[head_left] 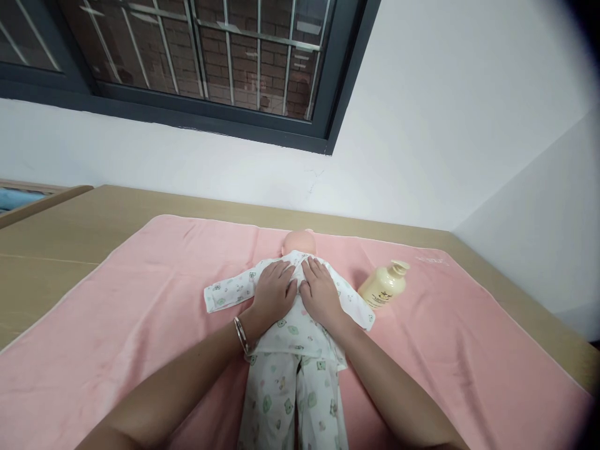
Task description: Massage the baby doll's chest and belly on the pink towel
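Shirt (300, 331): your left hand (275, 287) and right hand (322, 290) cover part of its chest.
Trousers (272, 394): the lower legs leave your view at the bottom edge.
Bottle (385, 284): its small print is unreadable to you.
Towel (164, 300): corner lettering too blurred to read.
Window (197, 62): cut by the top edge.

The pajamas (296, 334) look matt cloth, the bottle (382, 286) glossy plastic.
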`<state>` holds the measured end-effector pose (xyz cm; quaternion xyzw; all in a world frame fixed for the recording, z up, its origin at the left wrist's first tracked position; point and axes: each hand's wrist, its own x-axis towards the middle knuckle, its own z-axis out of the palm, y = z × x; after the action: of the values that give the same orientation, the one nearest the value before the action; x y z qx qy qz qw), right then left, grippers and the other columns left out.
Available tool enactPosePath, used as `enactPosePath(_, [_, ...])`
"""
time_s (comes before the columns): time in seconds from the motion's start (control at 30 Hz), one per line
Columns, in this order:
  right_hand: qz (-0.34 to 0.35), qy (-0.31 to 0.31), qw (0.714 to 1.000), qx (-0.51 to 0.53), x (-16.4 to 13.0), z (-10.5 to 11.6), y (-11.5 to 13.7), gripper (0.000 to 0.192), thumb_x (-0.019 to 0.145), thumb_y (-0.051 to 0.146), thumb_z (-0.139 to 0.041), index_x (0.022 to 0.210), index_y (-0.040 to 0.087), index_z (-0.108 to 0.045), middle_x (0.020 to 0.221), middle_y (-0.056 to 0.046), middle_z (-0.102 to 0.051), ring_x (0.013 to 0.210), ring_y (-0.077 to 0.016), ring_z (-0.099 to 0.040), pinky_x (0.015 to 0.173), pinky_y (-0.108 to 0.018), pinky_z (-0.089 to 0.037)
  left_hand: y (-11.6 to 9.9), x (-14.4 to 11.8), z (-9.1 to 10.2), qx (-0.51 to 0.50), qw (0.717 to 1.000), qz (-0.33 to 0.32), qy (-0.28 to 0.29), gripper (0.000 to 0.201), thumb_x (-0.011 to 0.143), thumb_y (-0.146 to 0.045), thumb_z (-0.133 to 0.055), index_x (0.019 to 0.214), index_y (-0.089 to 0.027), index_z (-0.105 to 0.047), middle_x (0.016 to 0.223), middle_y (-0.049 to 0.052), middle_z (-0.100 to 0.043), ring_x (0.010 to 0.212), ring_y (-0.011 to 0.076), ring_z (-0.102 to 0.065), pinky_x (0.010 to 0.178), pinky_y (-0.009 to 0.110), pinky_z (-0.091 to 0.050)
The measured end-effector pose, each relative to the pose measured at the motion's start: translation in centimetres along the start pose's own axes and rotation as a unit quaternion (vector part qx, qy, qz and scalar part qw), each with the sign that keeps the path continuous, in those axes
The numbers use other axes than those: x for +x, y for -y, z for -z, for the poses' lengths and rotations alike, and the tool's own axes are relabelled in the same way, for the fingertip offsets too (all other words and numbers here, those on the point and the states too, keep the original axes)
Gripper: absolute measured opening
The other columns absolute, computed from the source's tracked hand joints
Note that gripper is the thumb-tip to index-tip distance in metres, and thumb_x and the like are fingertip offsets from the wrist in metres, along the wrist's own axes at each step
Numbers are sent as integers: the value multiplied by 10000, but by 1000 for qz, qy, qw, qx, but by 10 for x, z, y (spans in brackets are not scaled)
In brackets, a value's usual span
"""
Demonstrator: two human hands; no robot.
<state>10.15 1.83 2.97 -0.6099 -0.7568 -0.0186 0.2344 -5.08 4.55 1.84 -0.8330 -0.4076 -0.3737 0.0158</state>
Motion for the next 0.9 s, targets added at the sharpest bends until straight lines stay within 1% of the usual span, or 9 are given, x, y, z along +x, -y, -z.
enactPosePath(0.1, [30, -25, 999, -7, 0, -1, -1, 492, 888, 157, -391, 1357, 65, -507, 1431, -158, -465, 1367, -279, -370, 1149, -480, -273, 2, 4, 0, -7, 1000, 6, 17, 323, 892, -240, -457, 1177, -156, -582, 1216, 124, -607, 1159, 272, -524, 1027, 464, -414])
enactPosePath(0.27, [72, -82, 994, -11, -1, -3, -1, 392, 854, 151, -455, 1193, 96, -645, 1284, -138, -609, 1261, -262, -504, 1113, -429, -359, 7, 12, -2, -11, 998, 17, 67, 382, 851, -248, -474, 1209, -138, -550, 1259, 146, -573, 1193, 291, -497, 1038, 481, -384])
enactPosePath(0.37, [84, -105, 991, -11, -1, -3, -1, 367, 837, 148, -472, 1143, 129, -674, 1245, -117, -638, 1218, -244, -545, 1094, -404, -390, 8, 13, -2, -10, 997, 25, 78, 390, 846, -237, -456, 1214, -136, -539, 1284, 150, -555, 1217, 291, -478, 1060, 481, -354])
enactPosePath(0.47, [85, -119, 989, -6, -1, -3, -2, 360, 823, 149, -476, 1110, 144, -692, 1217, -101, -657, 1194, -239, -566, 1080, -391, -409, 7, 13, -3, -11, 996, 32, 78, 417, 850, -244, -450, 1251, -149, -516, 1308, 144, -541, 1233, 292, -467, 1067, 485, -342])
enactPosePath(0.57, [78, -119, 990, 2, -2, -2, -1, 360, 821, 154, -470, 1098, 158, -700, 1216, -87, -659, 1195, -233, -569, 1076, -385, -412, 7, 11, -3, -13, 996, 35, 76, 437, 865, -258, -441, 1285, -150, -497, 1334, 149, -526, 1242, 295, -461, 1065, 494, -340])
enactPosePath(0.67, [63, -104, 993, 6, -3, -1, 0, 369, 838, 159, -452, 1119, 164, -689, 1239, -82, -646, 1223, -222, -548, 1087, -380, -397, 8, 10, -3, -24, 996, 26, 78, 468, 878, -249, -427, 1328, -127, -469, 1373, 158, -505, 1274, 291, -439, 1081, 499, -326])
enactPosePath(0.77, [52, -85, 995, 7, -4, 0, 3, 383, 859, 157, -427, 1162, 149, -661, 1275, -90, -623, 1265, -226, -509, 1106, -392, -369, 8, 9, -2, -40, 996, -6, 83, 472, 893, -221, -397, 1356, -158, -462, 1391, 120, -509, 1294, 269, -425, 1100, 506, -307])
enactPosePath(0.9, [35, -59, 998, 9, -4, 2, 7, 394, 876, 149, -408, 1203, 135, -627, 1333, -102, -578, 1312, -226, -455, 1131, -401, -324, 7, 9, 0, -53, 995, -38, 74, 439, 898, -183, -388, 1317, -195, -518, 1348, 75, -561, 1272, 253, -446, 1098, 503, -325])
